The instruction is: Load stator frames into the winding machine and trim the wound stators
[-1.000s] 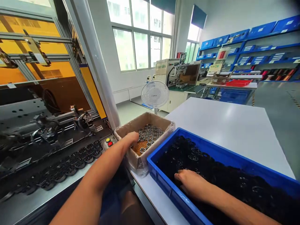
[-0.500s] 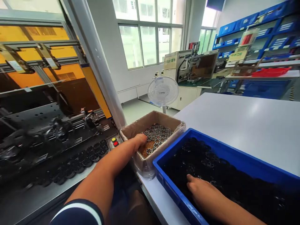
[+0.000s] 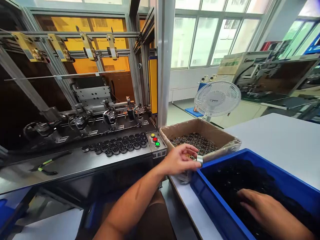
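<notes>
My left hand [image 3: 181, 160] is closed in a pinch on a small silvery metal ring [image 3: 199, 160], held over the near edge of the cardboard box [image 3: 215, 125]. Inside that box, lined with clear plastic, lie many similar metal rings [image 3: 197, 141] with spoked centres. My right hand [image 3: 262, 203] reaches into the blue bin [image 3: 215, 203], its fingers curled in among dark black parts [image 3: 242, 175]. What those fingers grip, if anything, is too dark to make out.
Left stands a machine with a metal ledge [image 3: 75, 166] bearing rows of black rings [image 3: 120, 143] and green-and-black pliers [image 3: 45, 166]. A button panel [image 3: 156, 143] sits by the box. Behind is a white fan [image 3: 217, 98]; a white table [image 3: 275, 136] carries the bin.
My view has swung left toward the machine. My left hand has come up out of the cardboard box with a metal ring. My right hand remains in the blue bin, its fingers more curled.
</notes>
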### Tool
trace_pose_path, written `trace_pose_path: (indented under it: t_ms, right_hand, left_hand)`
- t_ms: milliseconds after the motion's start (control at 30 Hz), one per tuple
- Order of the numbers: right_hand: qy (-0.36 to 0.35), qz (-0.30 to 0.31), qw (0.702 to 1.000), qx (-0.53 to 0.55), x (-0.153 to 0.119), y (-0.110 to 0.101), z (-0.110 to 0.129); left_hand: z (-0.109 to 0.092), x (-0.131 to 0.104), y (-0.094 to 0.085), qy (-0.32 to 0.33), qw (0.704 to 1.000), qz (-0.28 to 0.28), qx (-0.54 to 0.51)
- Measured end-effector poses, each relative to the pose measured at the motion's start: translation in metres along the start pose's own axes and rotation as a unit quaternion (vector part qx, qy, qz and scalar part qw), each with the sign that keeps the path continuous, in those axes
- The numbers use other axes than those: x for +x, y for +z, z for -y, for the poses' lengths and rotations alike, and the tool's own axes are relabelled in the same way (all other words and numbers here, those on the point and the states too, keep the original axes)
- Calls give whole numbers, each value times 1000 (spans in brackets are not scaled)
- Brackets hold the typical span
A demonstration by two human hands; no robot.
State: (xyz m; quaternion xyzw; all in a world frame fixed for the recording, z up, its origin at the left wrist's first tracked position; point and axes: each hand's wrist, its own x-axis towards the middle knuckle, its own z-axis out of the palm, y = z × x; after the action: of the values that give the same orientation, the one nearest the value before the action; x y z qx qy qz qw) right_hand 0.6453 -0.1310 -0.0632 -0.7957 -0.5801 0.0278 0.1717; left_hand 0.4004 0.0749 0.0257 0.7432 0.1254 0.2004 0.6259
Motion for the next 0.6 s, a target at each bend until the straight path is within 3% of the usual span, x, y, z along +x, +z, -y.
trace_pose_path:
  t_ms: [100,200,267,333,600]
  right_hand:
    - [-27,-91,992,79,-12,-20,35]
    - [-111,-178,968,137,-39,-47,96]
    - [-192,-190,946,177,-52,-59,133]
    - [-223,-189,933,209,-57,-63,155]
    - [-249,-216,909,256,-59,-53,157]
  left_hand:
    - [4,-45,12,29,995,22,-90]
    - [6,-83,31,64,974,25,-218]
    - [7,-95,42,61,965,14,-257]
    - [8,-97,51,36,963,0,-266]
    - [6,-87,76,-53,947,19,-315]
